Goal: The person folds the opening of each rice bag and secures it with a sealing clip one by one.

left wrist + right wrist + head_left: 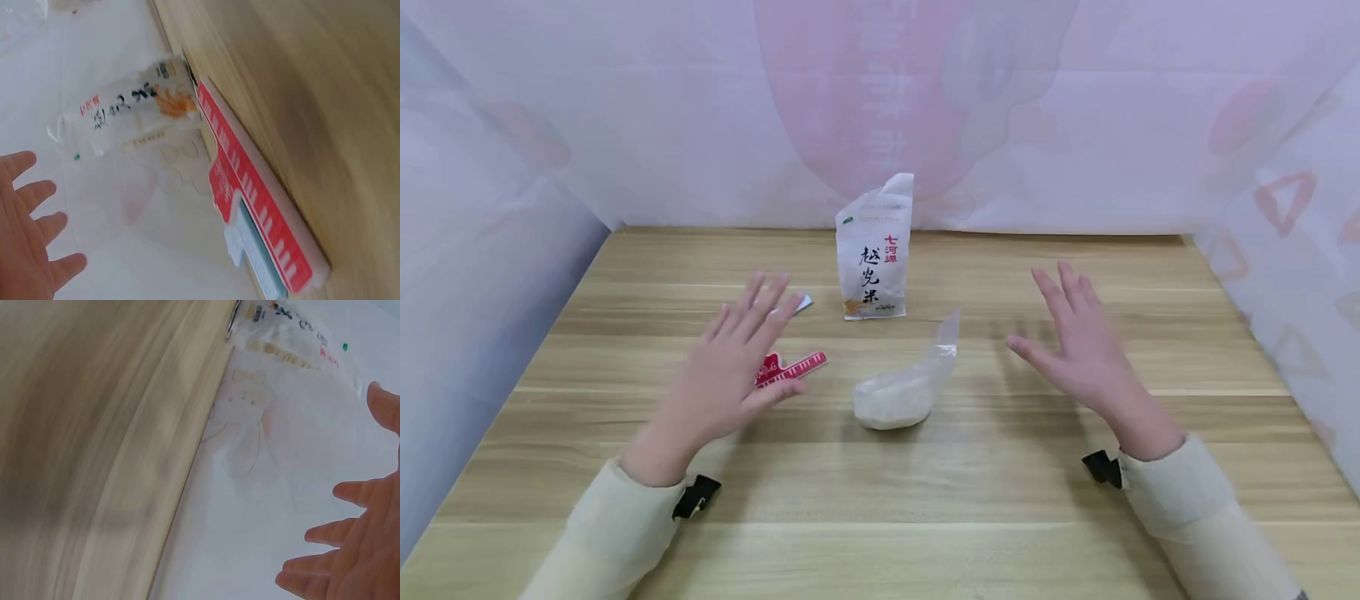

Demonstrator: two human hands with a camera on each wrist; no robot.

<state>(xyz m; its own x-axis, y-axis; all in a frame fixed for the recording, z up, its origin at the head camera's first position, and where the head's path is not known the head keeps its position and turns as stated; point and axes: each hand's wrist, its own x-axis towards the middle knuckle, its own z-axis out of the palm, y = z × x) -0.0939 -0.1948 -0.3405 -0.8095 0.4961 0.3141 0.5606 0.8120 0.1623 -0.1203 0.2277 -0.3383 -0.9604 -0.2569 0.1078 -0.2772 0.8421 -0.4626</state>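
My left hand [718,375], fingers spread and holding nothing, hovers over the left of the table. Beneath and beside it lies a red clip [805,364] with a piano-key pattern, partly covered by the hand. A light blue piece [805,303] peeks out behind the fingers; the left wrist view shows more of this blue piece [259,250] beside the red clip [250,194]. Between the hands sits a clear plastic bag [895,400] with whitish contents, its loose end sticking up to the right. To the right, my right hand [1086,354] is raised with fingers spread, touching nothing.
Toward the back of the wooden table [985,525] a white printed rice bag [874,250] stands upright. A white printed cloth [685,125] hangs behind the table, with more cloth along both sides.
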